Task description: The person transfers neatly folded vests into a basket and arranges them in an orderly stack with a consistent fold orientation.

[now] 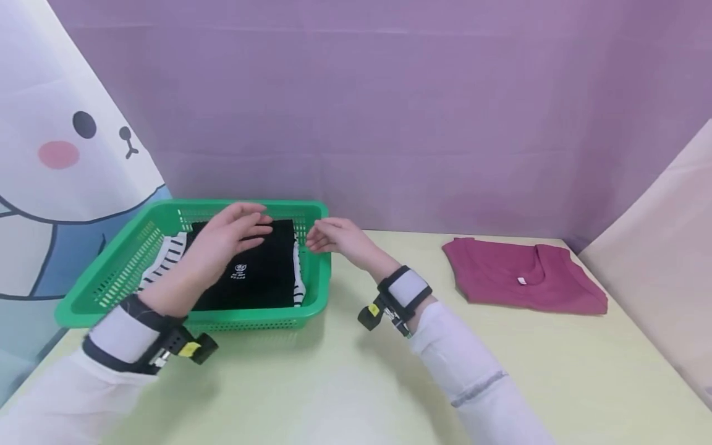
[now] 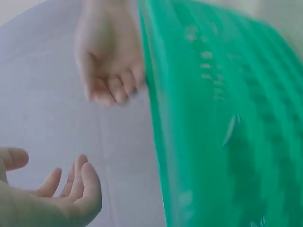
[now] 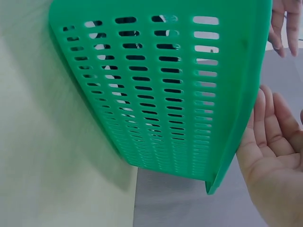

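Note:
A green plastic basket [image 1: 239, 316] with slotted walls stands at the left of the table. Inside it lies a folded black garment [image 1: 261, 272] with a small white print, over a black-and-white striped garment [image 1: 171, 254]. My left hand [image 1: 230, 238] hovers above the black garment, fingers loosely bent and holding nothing. Above the basket's right rim is my right hand [image 1: 336, 238], its fingers relaxed and bent, with nothing in its palm. In the right wrist view that hand [image 3: 277, 146] is beside the rim; whether it touches cannot be made out.
A folded maroon garment [image 1: 514, 275] with a small white label lies at the right of the pale table [image 1: 345, 383]. A purple cloth backdrop [image 1: 389, 123] hangs behind. At the left is a curtain with a cartoon animal [image 1: 72, 154]; a pale cloth [image 1: 662, 259] hangs at the right.

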Demonstrator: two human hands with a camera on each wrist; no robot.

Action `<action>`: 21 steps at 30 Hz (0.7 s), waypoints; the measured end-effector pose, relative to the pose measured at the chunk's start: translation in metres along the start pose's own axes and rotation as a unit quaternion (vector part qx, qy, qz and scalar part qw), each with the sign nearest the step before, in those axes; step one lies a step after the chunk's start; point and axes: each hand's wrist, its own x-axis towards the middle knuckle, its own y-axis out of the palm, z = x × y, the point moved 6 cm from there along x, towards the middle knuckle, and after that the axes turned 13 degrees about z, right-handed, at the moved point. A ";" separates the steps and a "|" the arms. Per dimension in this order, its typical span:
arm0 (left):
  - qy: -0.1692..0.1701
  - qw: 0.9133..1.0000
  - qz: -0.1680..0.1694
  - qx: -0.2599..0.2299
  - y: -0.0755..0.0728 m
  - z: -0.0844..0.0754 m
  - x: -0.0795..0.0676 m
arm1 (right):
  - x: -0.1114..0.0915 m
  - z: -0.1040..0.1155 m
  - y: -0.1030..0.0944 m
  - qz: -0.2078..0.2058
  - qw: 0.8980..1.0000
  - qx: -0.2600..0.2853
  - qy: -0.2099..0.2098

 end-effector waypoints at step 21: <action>0.082 0.979 -0.119 -0.143 0.051 0.027 -0.001 | -0.053 -0.020 0.006 0.011 0.982 0.135 -0.132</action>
